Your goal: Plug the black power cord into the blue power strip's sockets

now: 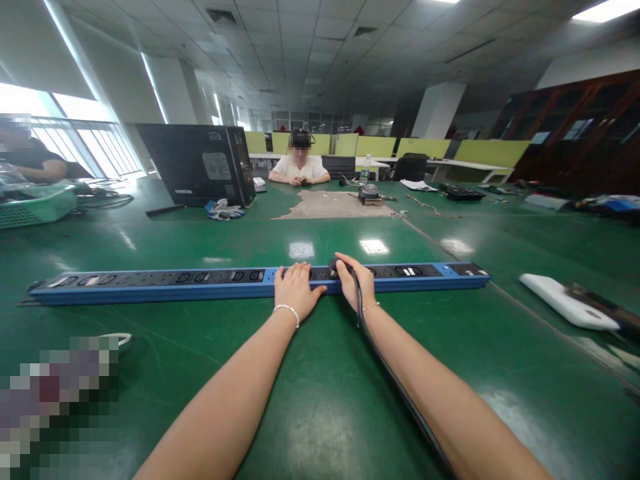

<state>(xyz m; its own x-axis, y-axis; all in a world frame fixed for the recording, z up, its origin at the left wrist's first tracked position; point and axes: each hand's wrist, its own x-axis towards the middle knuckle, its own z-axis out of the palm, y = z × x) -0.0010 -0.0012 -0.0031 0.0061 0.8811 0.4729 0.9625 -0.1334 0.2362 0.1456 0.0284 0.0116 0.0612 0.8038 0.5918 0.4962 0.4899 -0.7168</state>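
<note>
A long blue power strip (165, 291) with rows of black sockets lies across the green table. My left hand (297, 291) rests flat on its middle, fingers spread over the top and thumb pointing right. Just to the right, my right hand (359, 283) grips a black plug (333, 268) at the strip's sockets. Whether the plug's pins sit in a socket is hidden. From the plug a thick black cable (383, 360) runs down along my right forearm.
A black computer case (195, 163) stands at the back left, gloves (223, 210) beside it. A green basket (37, 205) is far left. A white device (565, 303) lies right. Across the table sits a person (300, 167); another is at the left edge.
</note>
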